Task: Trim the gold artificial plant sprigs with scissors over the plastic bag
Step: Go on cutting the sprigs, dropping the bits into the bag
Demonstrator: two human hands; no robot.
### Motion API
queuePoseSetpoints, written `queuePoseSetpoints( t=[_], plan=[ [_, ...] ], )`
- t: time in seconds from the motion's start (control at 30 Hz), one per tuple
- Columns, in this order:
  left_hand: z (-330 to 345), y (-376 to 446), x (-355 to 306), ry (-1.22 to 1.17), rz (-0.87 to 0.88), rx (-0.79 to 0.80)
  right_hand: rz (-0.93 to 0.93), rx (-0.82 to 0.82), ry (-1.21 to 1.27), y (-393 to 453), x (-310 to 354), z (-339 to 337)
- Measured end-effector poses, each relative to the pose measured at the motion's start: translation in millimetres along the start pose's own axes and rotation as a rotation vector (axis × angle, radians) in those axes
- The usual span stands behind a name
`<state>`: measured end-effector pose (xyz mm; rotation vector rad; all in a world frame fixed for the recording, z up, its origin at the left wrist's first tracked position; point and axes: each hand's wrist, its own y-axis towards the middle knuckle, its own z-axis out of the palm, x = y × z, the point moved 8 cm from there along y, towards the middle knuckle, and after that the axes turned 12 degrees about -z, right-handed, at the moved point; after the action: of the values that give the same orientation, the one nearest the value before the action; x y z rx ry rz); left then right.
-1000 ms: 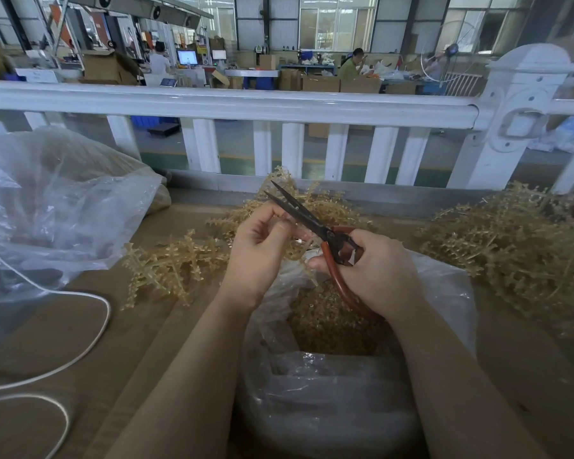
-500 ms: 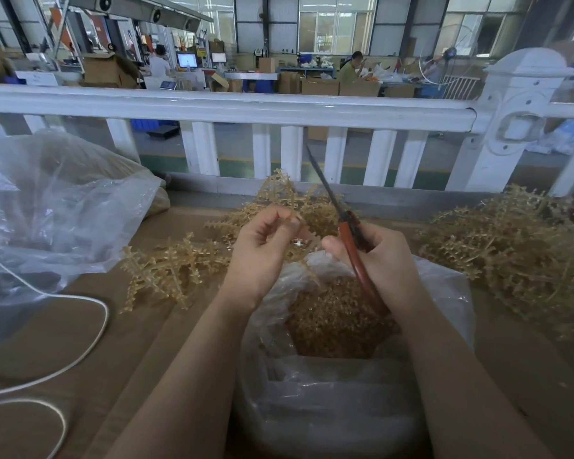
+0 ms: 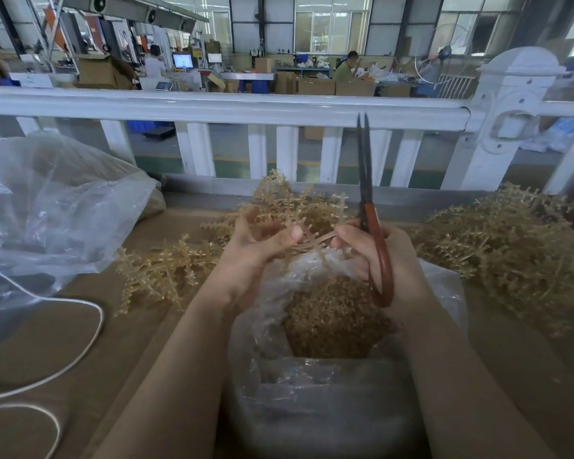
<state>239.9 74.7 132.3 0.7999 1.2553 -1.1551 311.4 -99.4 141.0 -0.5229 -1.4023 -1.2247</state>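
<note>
- Head view, looking down at both hands over a clear plastic bag (image 3: 441, 286) on the brown table (image 3: 63, 342).
- Left hand (image 3: 262, 243): thumb and fingers pinching the stem of a gold sprig (image 3: 289, 207), held just above the bag's mouth; branches fanning up and away toward the fence.
- Right hand (image 3: 388, 256): fingers curled round the red handles of the scissors (image 3: 367, 207), fingertips also touching the sprig's stem end, just beside the left thumb.
- Scissors upright, dark blades pointing up across the white fence rail (image 3: 212, 109), tips only slightly apart, nothing between them.
- Blades to the right of the sprig, not on it.
- Bag open-topped, filled with small gold trimmings (image 3: 328, 319), sitting directly under both hands.
- Loose gold sprigs (image 3: 166, 270) lying on the table left of the left wrist.
- Larger heap of gold sprigs (image 3: 511, 253) on the table to the right, near the bag.
- Second big clear bag (image 3: 57, 207) at far left, crumpled, partly resting on the table.
- White cord (image 3: 80, 352) looping over the table's left side.
- Beyond the fence: workshop floor, cardboard boxes (image 3: 315, 86), a seated person (image 3: 345, 66) at a bench, well apart.
</note>
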Motion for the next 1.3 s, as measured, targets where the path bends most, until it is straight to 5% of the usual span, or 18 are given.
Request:
queuePoseSetpoints(
  t=[0.1,0.23,0.63,0.8,1.0,1.3],
  plan=[
    [17.2,-1.7,12.4,-0.146,-0.179,0.194,-0.025,0.03,0.131,1.3,-0.7,1.2],
    [41.1,-12.3,10.8,-0.139,-0.177,0.388,-0.039,0.034,0.163,2.2,-2.9,1.9],
    [31.4,-7.8,11.1,-0.05,-0.131,0.221,-0.037,-0.009,0.127,-0.8,0.8,6.4],
    [12.7,1.0,11.4,-0.233,-0.112,0.041,-0.206,-0.087,-0.256,-0.4,18.4,-2.5],
    [-1.9,4.1,12.8,-0.326,-0.104,-0.034,-0.179,0.156,-0.645,-0.8,5.5,7.8],
    [-3.2,0.7,2.5,-0.394,-0.005,-0.043,-0.229,0.245,-1.042,-3.3,-1.4,12.5]
  ],
)
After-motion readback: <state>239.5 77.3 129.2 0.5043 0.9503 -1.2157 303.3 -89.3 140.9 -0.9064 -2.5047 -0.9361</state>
